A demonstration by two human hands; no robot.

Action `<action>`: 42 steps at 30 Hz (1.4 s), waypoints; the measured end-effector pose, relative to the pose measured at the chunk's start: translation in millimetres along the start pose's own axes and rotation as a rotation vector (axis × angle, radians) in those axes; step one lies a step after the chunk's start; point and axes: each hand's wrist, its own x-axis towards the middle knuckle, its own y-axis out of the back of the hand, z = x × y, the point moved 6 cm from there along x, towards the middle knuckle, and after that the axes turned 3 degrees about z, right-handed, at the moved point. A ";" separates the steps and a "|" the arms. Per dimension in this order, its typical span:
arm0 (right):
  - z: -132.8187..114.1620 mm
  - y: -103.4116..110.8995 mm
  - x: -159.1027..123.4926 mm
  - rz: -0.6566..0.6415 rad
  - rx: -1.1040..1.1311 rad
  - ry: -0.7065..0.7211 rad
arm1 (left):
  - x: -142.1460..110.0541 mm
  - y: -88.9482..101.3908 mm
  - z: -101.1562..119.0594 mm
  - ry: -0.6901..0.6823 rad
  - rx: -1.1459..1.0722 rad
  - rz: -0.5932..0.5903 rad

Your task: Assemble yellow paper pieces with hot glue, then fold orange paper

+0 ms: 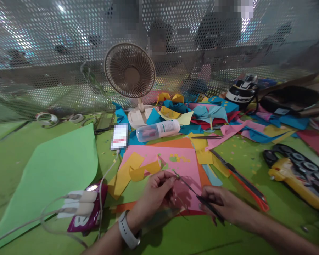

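Observation:
My left hand, with a pale watch band at the wrist, is closed in a pinch over the pink paper. At its fingertips is a small green paper piece. My right hand grips black-handled scissors, seen nearly edge-on. Their thin blades point up-left and meet the green piece. Tiny yellow paper bits and green scraps lie on the pink sheet. Beside my left hand are folded yellow paper strips. An orange sheet shows beneath the pink one.
A fan, a clear bottle and a heap of coloured paper stand behind. Left are a green sheet, a cabled phone and a purple packet. Right lie an orange-and-black cutting tool and a yellow-handled object.

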 end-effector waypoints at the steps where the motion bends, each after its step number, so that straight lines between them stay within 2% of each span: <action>1: -0.4 -0.1 -0.1 0.000 -0.002 -0.001 | 0.3 0.4 -0.3 -0.001 0.002 0.006; 10: -1.2 0.0 -0.2 0.000 -0.012 -0.010 | 1.2 1.7 0.1 -0.006 0.043 0.024; 15: 2.9 0.9 0.2 0.006 0.005 -0.012 | 2.2 0.6 -2.3 -0.008 0.000 -0.007; 24: 3.5 3.9 1.8 0.045 0.011 0.009 | -2.2 -0.6 4.4 0.007 -0.002 -0.007; 30: -0.8 6.6 3.1 0.057 0.046 0.029 | -4.1 2.6 6.0 -0.011 -0.187 -0.022; 36: -6.6 6.3 2.2 0.069 0.042 0.047 | -3.1 -3.1 3.5 0.022 -0.335 -0.151; 42: -10.7 3.6 1.3 0.066 0.049 0.042 | -1.2 0.6 3.7 0.012 -0.236 -0.066</action>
